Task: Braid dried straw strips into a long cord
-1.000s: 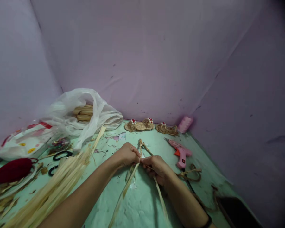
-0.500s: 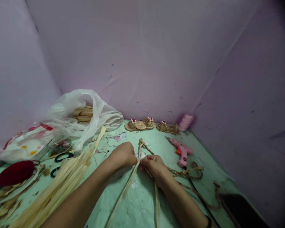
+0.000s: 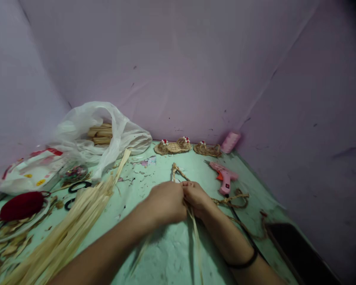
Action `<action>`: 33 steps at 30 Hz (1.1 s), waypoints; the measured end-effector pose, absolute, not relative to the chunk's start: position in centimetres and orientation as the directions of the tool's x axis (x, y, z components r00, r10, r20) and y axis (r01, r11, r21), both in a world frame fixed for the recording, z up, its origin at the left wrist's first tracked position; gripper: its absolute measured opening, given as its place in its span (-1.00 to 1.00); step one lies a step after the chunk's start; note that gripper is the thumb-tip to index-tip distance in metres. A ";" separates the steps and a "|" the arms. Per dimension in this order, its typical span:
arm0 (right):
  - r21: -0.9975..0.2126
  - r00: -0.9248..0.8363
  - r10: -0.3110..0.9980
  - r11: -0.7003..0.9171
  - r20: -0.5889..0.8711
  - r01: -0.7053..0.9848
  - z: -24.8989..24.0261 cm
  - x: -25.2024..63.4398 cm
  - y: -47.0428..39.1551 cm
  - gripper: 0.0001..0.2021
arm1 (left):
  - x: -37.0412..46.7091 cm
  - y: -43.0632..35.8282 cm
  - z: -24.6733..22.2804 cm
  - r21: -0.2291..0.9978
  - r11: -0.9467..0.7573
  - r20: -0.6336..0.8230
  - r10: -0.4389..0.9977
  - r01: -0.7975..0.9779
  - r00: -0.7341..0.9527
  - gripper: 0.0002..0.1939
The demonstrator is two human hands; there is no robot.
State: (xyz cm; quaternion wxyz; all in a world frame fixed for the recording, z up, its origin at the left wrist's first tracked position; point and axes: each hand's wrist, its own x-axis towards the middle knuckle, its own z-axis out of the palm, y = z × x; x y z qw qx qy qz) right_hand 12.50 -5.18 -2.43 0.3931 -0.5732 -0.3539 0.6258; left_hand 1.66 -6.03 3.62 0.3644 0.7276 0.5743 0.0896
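Observation:
A braided straw cord (image 3: 182, 175) rises from my hands to a small looped tip on the green tabletop. My left hand (image 3: 168, 201), slightly blurred, is closed over loose straw strands and touches the fingers of my right hand. Thumb and fingers of my right hand (image 3: 195, 194) pinch the straw where the braid meets the loose strands. Pale straw strands (image 3: 197, 241) hang from between the hands toward the front edge. The exact grip of my left fingers is hidden by the hand's back.
Dry straw (image 3: 77, 221), scissors (image 3: 78, 187), red yarn (image 3: 22, 206) and a plastic bag (image 3: 118, 130) lie left. Straw slippers (image 3: 175, 147) stand by the wall. A pink glue gun (image 3: 224, 177), its cable and a dark phone-like object (image 3: 296, 249) are right.
My left hand has moved right, from beside the braid to against my right hand, covering part of the strands. The view has tilted slightly, so the table items appear higher.

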 end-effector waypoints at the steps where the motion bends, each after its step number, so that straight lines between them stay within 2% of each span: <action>1: -0.894 -0.057 0.897 -0.442 -0.439 -0.074 -2.4 12.6 -5.1 -0.96 | 1.1 -5.3 3.9 0.583 -0.079 -0.253 0.928 0.809 0.273 -0.93; 2: -0.895 -0.078 0.896 -0.442 -0.437 -0.056 -2.3 12.7 -5.1 -0.96 | 0.5 -4.6 4.1 0.545 -0.052 -0.231 0.950 0.837 0.209 -0.87; 3: -0.897 -0.094 0.895 -0.440 -0.435 -0.038 -2.2 12.7 -5.1 -0.95 | 0.1 -4.0 4.2 0.560 0.013 -0.272 0.947 0.828 0.169 -0.83; 5: -0.898 -0.109 0.894 -0.440 -0.436 -0.015 -2.0 12.8 -5.2 -0.93 | -0.4 -2.9 3.7 0.652 0.204 -0.449 0.880 0.730 0.155 -0.81; 7: -0.898 -0.126 0.893 -0.440 -0.433 -0.031 -1.8 12.9 -5.2 -0.93 | -0.4 -2.2 2.8 0.738 0.369 -0.585 0.767 0.565 0.264 -0.82; 9: -0.900 -0.153 0.893 -0.433 -0.423 -0.040 -1.8 13.0 -5.0 -0.94 | -0.3 -1.8 1.6 0.769 0.478 -0.633 0.667 0.425 0.394 -0.86; 11: -0.918 -0.165 0.904 -0.395 -0.394 0.028 -2.1 13.2 -4.8 -0.94 | -0.2 -1.6 0.6 0.758 0.533 -0.652 0.629 0.376 0.424 -0.90; 14: -0.921 -0.160 0.945 -0.222 -0.284 0.321 -2.5 13.7 -4.3 -0.93 | -0.1 -1.6 0.1 0.738 0.476 -0.649 0.695 0.478 0.310 -0.89; 17: -0.792 -0.192 0.969 -0.005 -0.155 0.610 -2.6 14.0 -4.1 -0.92 | 0.2 -1.9 0.3 0.712 0.368 -0.587 0.779 0.598 0.220 -0.88; 19: -0.697 -0.212 0.972 0.086 -0.097 0.712 -2.4 14.1 -4.2 -0.90 | 0.5 -2.2 0.6 0.725 0.322 -0.553 0.800 0.609 0.234 -0.94; 23: -0.580 -0.205 0.978 0.149 -0.032 0.801 -1.8 14.0 -4.7 -0.89 | 1.0 -2.5 0.8 0.692 0.266 -0.519 0.830 0.671 0.205 -0.79; 26: -0.538 -0.172 0.985 0.138 -0.013 0.832 -1.0 13.9 -4.9 -0.87 | 1.1 -2.5 1.1 0.665 0.250 -0.497 0.851 0.704 0.167 -0.79; 29: -0.526 -0.141 0.990 0.133 0.025 0.840 0.0 13.9 -4.9 -0.85 | 0.8 -2.2 1.4 0.713 0.278 -0.484 0.860 0.644 0.164 -0.85; 33: -0.569 -0.151 0.988 0.142 0.032 0.810 0.2 13.8 -4.5 -0.85 | 0.0 -1.5 0.8 0.752 0.375 -0.557 0.801 0.542 0.219 -0.89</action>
